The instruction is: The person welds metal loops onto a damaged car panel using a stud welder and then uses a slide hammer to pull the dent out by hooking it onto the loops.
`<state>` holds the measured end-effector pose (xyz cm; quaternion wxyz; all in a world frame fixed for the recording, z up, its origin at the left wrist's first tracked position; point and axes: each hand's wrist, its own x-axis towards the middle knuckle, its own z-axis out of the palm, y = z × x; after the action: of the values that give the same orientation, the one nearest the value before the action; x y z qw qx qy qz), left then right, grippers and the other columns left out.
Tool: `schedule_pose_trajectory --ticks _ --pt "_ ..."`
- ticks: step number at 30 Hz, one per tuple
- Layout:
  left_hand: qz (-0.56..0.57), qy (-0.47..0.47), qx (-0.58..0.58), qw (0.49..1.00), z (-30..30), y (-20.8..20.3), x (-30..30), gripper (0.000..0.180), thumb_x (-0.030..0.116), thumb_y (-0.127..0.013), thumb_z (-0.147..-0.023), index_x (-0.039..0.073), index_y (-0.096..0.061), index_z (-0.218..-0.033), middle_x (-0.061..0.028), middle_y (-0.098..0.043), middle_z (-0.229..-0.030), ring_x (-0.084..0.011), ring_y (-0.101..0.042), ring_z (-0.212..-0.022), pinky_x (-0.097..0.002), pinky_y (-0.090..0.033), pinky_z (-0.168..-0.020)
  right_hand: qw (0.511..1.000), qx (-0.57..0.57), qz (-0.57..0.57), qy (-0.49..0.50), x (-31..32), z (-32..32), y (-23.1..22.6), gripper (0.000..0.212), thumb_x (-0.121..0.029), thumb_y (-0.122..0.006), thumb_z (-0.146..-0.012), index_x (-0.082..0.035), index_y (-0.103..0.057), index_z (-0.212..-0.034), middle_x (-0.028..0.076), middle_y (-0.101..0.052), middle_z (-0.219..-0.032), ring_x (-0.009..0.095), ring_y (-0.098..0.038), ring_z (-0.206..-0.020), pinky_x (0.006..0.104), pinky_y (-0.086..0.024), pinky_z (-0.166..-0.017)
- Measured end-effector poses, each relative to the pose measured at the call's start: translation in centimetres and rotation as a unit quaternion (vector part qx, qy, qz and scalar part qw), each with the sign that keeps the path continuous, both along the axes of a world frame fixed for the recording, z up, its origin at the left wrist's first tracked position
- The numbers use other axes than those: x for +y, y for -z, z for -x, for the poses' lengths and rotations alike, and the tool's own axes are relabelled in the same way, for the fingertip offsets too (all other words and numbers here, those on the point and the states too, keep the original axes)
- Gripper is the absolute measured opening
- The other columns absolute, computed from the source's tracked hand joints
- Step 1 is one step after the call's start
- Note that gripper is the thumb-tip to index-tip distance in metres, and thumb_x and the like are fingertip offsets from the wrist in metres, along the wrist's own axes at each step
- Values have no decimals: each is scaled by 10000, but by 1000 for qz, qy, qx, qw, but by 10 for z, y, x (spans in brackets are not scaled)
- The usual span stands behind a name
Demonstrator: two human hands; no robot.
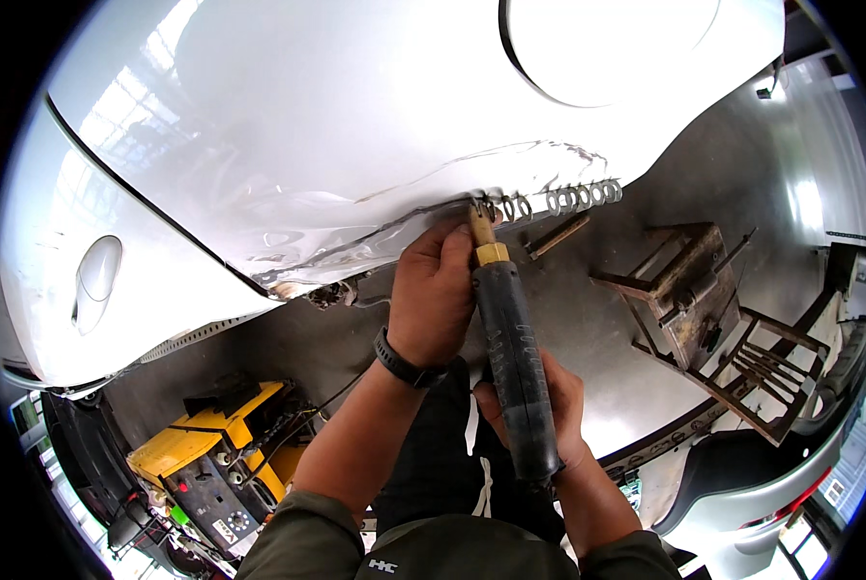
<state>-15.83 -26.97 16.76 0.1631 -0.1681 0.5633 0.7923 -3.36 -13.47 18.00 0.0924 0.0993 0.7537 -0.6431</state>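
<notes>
A white car panel [355, 106] fills the upper view, creased and scraped along its lower edge. Several metal rings [584, 197] stand in a row on the damaged strip. My right hand [564, 401] is wrapped round the black handle of a spot-welding gun [512, 358], partly hidden behind it. The gun's brass tip points up at the left end of the ring row. Beside that tip is my left hand [433, 295], its fingers closed close to the panel; what they pinch, if anything, is hidden. A dark band circles the left wrist.
At lower left stands a yellow and black machine [210, 454] with knobs and cables. A rusty metal stand [694, 300] is on the floor to the right, near a short bar [558, 235]. A silver bumper [771, 483] lies at lower right. The panel's door handle [97, 280] juts out at left.
</notes>
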Motion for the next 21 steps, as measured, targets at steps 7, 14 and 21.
schedule_pose_trajectory --ticks 7,14,21 --pt "9 3 10 1000 1 -6 0 336 209 -474 -1067 16 -689 -1239 1 -646 -820 -55 -552 -654 -217 -460 -585 1000 20 5 12 -4 -3 5 428 -128 -885 -766 -17 -674 -1122 97 -726 -950 203 -708 -868 320 -550 -781" --pt "-8 -3 -18 1000 0 -5 -1 341 231 -470 -1071 23 -690 -1227 4 -645 -813 -52 -551 -621 -211 -451 -561 997 -22 79 11 -11 -7 0 325 65 -720 -863 -7 -611 -1160 23 -671 -979 94 -651 -900 239 -539 -799" --pt "229 94 159 956 -15 -5 -8 330 217 -483 -1034 -27 -680 -1136 -7 -633 -797 -67 -523 -641 -242 -435 -577 966 -121 216 69 -14 -6 -10 321 21 -707 -891 -13 -574 -1180 23 -663 -1028 98 -639 -953 233 -521 -852"
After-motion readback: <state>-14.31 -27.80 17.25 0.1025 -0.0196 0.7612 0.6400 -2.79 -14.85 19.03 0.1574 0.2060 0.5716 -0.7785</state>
